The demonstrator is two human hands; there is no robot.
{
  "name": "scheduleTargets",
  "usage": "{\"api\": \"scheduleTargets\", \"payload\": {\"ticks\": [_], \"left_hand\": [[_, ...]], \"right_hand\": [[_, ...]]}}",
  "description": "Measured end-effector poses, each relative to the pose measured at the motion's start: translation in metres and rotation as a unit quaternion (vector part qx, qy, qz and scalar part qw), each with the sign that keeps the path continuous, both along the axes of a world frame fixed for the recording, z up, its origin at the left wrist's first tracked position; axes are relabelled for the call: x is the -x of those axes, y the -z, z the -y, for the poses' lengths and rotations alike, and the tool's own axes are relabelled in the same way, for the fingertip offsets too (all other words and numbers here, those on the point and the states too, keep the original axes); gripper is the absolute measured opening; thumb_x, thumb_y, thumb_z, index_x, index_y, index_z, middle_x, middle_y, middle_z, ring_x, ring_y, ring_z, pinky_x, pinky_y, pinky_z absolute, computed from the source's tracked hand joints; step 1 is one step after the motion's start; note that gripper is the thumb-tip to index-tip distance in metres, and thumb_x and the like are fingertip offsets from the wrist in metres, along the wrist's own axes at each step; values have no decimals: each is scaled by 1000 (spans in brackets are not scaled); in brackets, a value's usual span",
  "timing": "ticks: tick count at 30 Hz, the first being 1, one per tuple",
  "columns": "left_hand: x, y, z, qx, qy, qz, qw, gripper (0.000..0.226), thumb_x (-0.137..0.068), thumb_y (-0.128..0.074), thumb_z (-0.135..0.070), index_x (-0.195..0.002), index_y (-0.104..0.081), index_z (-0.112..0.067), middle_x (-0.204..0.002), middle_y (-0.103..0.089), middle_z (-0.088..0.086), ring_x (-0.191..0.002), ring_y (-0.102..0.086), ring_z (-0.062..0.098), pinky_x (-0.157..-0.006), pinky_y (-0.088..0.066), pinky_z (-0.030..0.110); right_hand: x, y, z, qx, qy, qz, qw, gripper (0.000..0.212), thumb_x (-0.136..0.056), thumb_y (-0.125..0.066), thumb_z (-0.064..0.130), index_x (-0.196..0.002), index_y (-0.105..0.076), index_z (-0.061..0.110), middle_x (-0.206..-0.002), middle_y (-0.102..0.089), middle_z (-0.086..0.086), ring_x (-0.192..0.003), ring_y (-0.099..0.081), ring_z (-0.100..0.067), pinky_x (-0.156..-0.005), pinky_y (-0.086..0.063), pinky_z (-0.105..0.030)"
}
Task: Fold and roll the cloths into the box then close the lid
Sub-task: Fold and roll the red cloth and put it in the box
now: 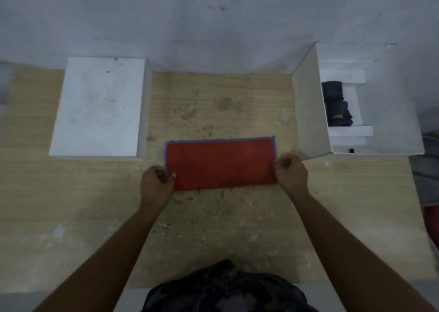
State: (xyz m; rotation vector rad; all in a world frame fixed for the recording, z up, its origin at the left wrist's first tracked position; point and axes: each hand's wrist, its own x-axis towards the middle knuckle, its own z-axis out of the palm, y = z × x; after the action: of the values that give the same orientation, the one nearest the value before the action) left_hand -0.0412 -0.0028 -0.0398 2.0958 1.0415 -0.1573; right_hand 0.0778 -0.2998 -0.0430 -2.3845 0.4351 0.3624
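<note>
A red cloth (221, 163) with a blue edge lies folded into a wide rectangle on the wooden table (213, 228). My left hand (156, 181) pinches its near left corner. My right hand (291, 173) grips its near right corner. An open white box (308, 112) stands at the right, and two dark rolled cloths (336, 102) lie inside it. The white lid (99, 107) lies flat at the left.
A grey wall (213, 22) runs behind the table. A heap of dark cloths (225, 288) sits at the near edge between my forearms. Something red (431, 219) shows past the table's right edge.
</note>
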Motion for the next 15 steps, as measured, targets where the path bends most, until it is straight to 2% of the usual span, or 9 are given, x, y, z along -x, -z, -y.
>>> {"api": "scheduleTargets", "payload": {"ticks": [3,6,8,10,12,13,15], "left_hand": [[20,4,15,9,-16,-31,999,32,-84,-70,-21,-105,-58,1,-92,-64,14,-89,-61,27,-72,-37,28],[30,8,14,38,-15,-44,998,28,-83,-68,-31,-88,-60,-5,-82,-68,12,-83,-64,31,-69,-46,36],[30,4,11,76,-46,-30,996,30,-78,-70,-36,-83,-65,-7,-81,-70,15,-82,-66,32,-75,-53,43],[28,-2,6,126,-103,-1,987,23,-78,-75,-30,-79,-68,-9,-83,-71,17,-83,-67,31,-80,-54,46],[27,-10,4,204,-150,25,967,17,-79,-75,-24,-74,-67,-10,-80,-69,17,-79,-66,29,-82,-55,47],[27,-15,5,242,-164,37,955,16,-80,-75,-21,-72,-65,-10,-78,-68,16,-78,-65,29,-81,-55,45],[30,-21,7,277,-169,60,944,15,-84,-71,-15,-74,-60,-11,-79,-65,14,-75,-64,27,-73,-56,36]], "right_hand": [[24,-3,-1,9,-6,-50,999,33,-85,-67,28,-107,-64,4,-105,-69,-17,-102,-64,-32,-85,-45,-30],[28,-4,-1,11,-6,-86,996,31,-85,-67,28,-104,-68,4,-106,-70,-17,-102,-63,-34,-85,-45,-32],[27,-13,-2,1,4,-85,996,27,-85,-67,26,-100,-69,4,-105,-70,-17,-101,-63,-34,-85,-45,-33],[27,-19,0,-12,9,-80,997,21,-85,-66,25,-94,-69,7,-99,-69,-16,-99,-63,-32,-85,-45,-33],[28,-21,3,-43,20,-88,995,16,-82,-69,27,-77,-65,13,-86,-68,-11,-90,-66,-31,-83,-51,-36],[30,-20,6,-71,31,-96,992,18,-79,-71,28,-70,-64,14,-80,-70,-9,-83,-69,-32,-81,-55,-41],[35,-16,15,-116,64,-105,986,21,-75,-75,25,-66,-59,15,-74,-73,-16,-65,-69,-31,-69,-59,-48]]}}
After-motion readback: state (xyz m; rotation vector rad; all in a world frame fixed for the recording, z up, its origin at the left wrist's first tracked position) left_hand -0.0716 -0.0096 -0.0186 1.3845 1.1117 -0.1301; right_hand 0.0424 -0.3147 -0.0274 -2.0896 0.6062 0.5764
